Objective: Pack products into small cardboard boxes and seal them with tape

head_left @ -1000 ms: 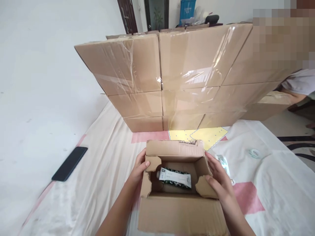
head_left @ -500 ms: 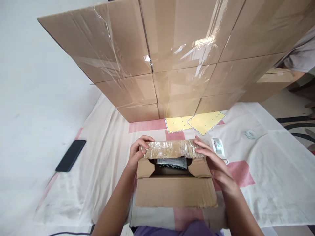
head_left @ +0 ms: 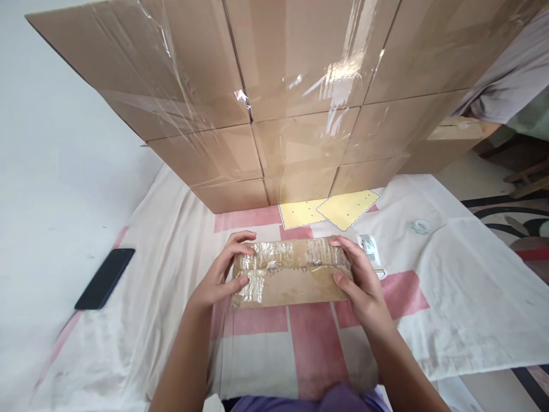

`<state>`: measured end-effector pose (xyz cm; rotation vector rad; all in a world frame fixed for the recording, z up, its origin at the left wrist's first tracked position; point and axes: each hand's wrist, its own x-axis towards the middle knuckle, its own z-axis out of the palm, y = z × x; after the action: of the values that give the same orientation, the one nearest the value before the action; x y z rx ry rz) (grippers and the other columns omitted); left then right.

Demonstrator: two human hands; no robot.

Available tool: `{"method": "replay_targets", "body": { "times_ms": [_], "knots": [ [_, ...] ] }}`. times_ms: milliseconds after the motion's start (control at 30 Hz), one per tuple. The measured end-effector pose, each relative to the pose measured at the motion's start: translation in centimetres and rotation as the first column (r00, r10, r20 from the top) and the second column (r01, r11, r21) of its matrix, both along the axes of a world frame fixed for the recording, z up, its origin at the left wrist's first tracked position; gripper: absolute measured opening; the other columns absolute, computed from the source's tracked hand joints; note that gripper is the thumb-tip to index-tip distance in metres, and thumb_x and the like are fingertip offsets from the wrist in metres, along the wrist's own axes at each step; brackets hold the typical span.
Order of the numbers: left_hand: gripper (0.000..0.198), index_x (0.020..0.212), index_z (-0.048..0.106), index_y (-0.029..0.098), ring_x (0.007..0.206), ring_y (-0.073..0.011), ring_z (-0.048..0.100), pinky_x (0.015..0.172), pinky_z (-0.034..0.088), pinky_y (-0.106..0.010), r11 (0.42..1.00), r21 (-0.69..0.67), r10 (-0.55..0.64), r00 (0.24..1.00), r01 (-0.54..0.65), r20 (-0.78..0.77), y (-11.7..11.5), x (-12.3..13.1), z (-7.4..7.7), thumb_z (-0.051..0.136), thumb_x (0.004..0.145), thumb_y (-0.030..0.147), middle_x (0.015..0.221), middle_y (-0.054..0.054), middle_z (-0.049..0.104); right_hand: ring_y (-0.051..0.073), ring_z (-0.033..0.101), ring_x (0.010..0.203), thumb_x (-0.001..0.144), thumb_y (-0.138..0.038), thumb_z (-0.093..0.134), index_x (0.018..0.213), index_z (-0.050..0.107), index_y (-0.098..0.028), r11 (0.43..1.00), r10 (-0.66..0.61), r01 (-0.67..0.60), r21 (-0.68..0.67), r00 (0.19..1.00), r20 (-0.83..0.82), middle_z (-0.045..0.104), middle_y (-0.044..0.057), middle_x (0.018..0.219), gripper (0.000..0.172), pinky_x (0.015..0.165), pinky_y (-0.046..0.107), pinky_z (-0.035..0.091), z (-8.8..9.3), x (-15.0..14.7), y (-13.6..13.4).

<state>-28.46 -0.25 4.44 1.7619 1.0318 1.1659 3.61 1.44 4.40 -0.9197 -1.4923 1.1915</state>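
Observation:
A small cardboard box (head_left: pixel 291 280) with its flaps folded down and crinkled clear tape on top sits on the white and pink cloth (head_left: pixel 171 320) in front of me. My left hand (head_left: pixel 221 274) grips its left end, thumb on the top flap. My right hand (head_left: pixel 358 280) grips its right end, fingers over the far edge. The box's contents are hidden.
A wall of stacked, taped cardboard boxes (head_left: pixel 274 97) stands just beyond. A black phone (head_left: pixel 105 278) lies at the left. A tape dispenser (head_left: pixel 369 252) sits beside the box, a tape roll (head_left: pixel 421 225) farther right. Yellow sheets (head_left: pixel 330 209) lie by the stack. Another person's sleeve (head_left: pixel 510 74) shows at the right.
The open box, showing a white and green packet inside, had its flaps folded shut under both hands. The view moved closer to the stack.

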Motion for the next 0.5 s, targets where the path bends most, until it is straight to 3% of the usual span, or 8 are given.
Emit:
{"method": "replay_targets", "body": {
  "times_ms": [67,133,200,300,400,433,500],
  "knots": [
    [0.025,0.104,0.068,0.025,0.147,-0.0346,0.036,0.118,0.037,-0.051,1.0,-0.015,-0.006,0.982,0.003,-0.187,-0.4,-0.3,1.1,0.063,0.094,0.048,0.148,-0.011,0.044,0.022,0.042,0.147,0.1,-0.024,0.058,0.147,0.051,-0.042,1.0,0.013,-0.013,0.009,1.0,0.001,0.054,0.001,0.147,0.051,0.123,0.041,0.037,0.2,-0.1,-0.1],
    [0.022,0.096,0.07,0.025,0.15,-0.0345,0.033,0.118,0.038,-0.05,1.0,-0.025,-0.003,0.952,-0.005,-0.306,-0.9,-0.4,2.0,0.058,0.098,0.043,0.154,-0.01,0.039,0.022,0.042,0.149,0.1,-0.024,0.058,0.148,0.05,-0.042,1.0,0.021,-0.021,0.023,1.0,-0.009,0.054,0.001,0.149,0.052,0.124,0.042,0.036,0.4,-0.2,-0.2],
    [0.023,0.102,0.072,0.026,0.151,-0.035,0.032,0.118,0.039,-0.051,0.999,0.004,0.038,0.916,-0.04,-0.4,-1.5,-0.3,3.0,0.056,0.099,0.043,0.16,-0.008,0.034,0.023,0.044,0.148,0.1,-0.026,0.059,0.148,0.05,-0.043,0.999,-0.004,0.006,0.045,0.999,-0.043,0.054,0.001,0.151,0.052,0.122,0.045,0.038,0.4,0.3,-0.2],
    [0.033,0.12,0.07,0.03,0.152,-0.0372,0.03,0.12,0.034,-0.057,0.985,0.167,0.133,0.836,-0.051,-0.532,-2.9,0.4,4.2,0.057,0.098,0.052,0.167,-0.006,0.029,0.026,0.057,0.135,0.098,-0.029,0.062,0.136,0.062,-0.038,0.965,-0.231,0.242,0.104,0.967,-0.11,0.061,0.004,0.142,0.039,0.112,0.047,0.047,0.5,2.9,-0.1],
    [0.047,0.136,0.061,0.032,0.152,-0.038,0.032,0.123,0.028,-0.059,0.947,0.318,0.199,0.699,0.043,-0.687,-4.6,1.7,4.7,0.065,0.094,0.052,0.165,-0.007,0.038,0.026,0.065,0.114,0.093,-0.032,0.067,0.108,0.073,-0.029,0.837,-0.543,0.542,0.077,0.84,-0.012,0.07,0.005,0.114,0.016,0.101,0.042,0.05,0.6,7.3,0.3],
    [0.05,0.141,0.058,0.033,0.151,-0.0371,0.035,0.123,0.027,-0.058,0.935,0.347,0.222,0.637,0.075,-0.738,-5.0,2.2,4.6,0.067,0.094,0.046,0.163,-0.006,0.044,0.025,0.065,0.108,0.092,-0.034,0.067,0.1,0.074,-0.027,0.81,-0.586,0.586,0.022,0.807,0.074,0.071,0.005,0.106,0.013,0.097,0.04,0.049,0.5,8.8,0.4],
    [0.055,0.148,0.053,0.033,0.149,-0.0341,0.039,0.124,0.027,-0.054,0.917,0.38,0.263,0.532,0.122,-0.805,-5.5,2.9,4.2,0.067,0.095,0.036,0.158,-0.005,0.052,0.024,0.065,0.097,0.09,-0.039,0.066,0.092,0.075,-0.025,0.803,-0.537,0.579,-0.139,0.805,0.254,0.071,0.005,0.096,0.017,0.09,0.038,0.049,0.2,11.2,0.8]
  ]
}}
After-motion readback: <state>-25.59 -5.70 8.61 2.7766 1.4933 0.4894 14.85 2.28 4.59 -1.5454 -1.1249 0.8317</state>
